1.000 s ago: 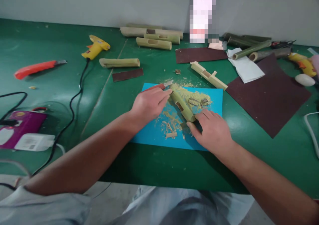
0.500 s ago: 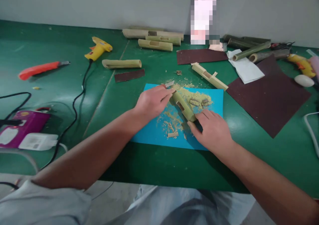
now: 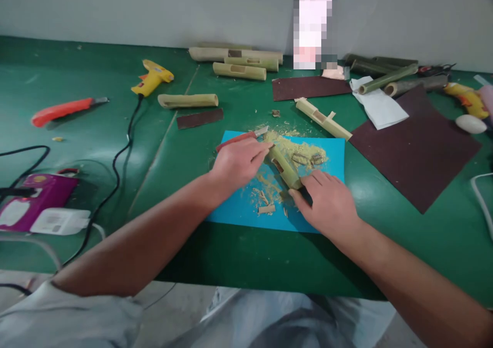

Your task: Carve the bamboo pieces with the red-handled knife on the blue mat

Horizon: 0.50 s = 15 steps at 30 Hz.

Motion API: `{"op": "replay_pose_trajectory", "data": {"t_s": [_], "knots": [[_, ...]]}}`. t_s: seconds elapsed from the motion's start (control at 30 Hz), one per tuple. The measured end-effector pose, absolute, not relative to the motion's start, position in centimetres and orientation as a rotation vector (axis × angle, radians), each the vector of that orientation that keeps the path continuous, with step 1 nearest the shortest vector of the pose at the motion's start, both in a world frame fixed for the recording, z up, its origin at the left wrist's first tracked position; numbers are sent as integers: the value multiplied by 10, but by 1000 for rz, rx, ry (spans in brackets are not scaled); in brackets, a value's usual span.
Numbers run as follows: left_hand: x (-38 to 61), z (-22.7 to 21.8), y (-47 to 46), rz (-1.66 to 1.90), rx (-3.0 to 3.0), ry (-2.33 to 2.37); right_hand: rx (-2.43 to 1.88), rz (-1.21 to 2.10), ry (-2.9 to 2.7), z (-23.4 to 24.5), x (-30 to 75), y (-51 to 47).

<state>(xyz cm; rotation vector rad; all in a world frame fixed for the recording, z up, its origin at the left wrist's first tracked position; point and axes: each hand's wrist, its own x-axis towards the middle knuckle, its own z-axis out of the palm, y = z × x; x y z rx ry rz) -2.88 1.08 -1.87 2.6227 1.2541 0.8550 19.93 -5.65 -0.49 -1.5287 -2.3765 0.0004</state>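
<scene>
A short bamboo tube (image 3: 288, 172) with a rectangular slot cut in its side lies slantwise over a blue sheet (image 3: 234, 212). At its far end, my left hand (image 3: 236, 160) is closed on the tube. My right hand (image 3: 329, 199) grips the near end, and a dark piece I cannot identify shows between thumb and fingers. Just beyond the left hand rests a red-handled utility knife (image 3: 234, 140), blade pointing right. Pale bamboo dust (image 3: 304, 150) and shavings (image 3: 265, 199) are scattered around the tube.
Cut bamboo tubes (image 3: 239, 71) lie along the back. A slotted bamboo piece (image 3: 323, 119) is beyond the sheet. Brown sandpaper-like sheets (image 3: 418, 147) lie right. A yellow glue gun (image 3: 152, 78), its cable, an orange-handled tool (image 3: 63, 111) and a purple power box (image 3: 42, 199) are left.
My left hand has shifted slightly down, showing more of the knife's red handle. The tube's far end has shifted slightly down and right. My right hand keeps its grip.
</scene>
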Motion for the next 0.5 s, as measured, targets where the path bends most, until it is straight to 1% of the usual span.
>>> {"op": "replay_pose_trajectory", "data": {"t_s": [0.03, 0.13, 0.27, 0.4, 0.5], "knots": [[-29, -18, 10, 864, 2647, 1248, -1530, -2, -2378, -4, 199, -57], [-28, -17, 6, 742, 2770, 1094, -1532, -4, -2382, -4, 199, -56], [-26, -15, 3, 781, 2712, 1216, -1546, 21, -2386, -5, 200, -56], [-25, -15, 0, 658, 2786, 1069, -1542, 9, -2393, -5, 199, -56], [-24, -14, -2, 718, 2748, 1208, -1547, 20, -2376, -4, 198, -57]]}}
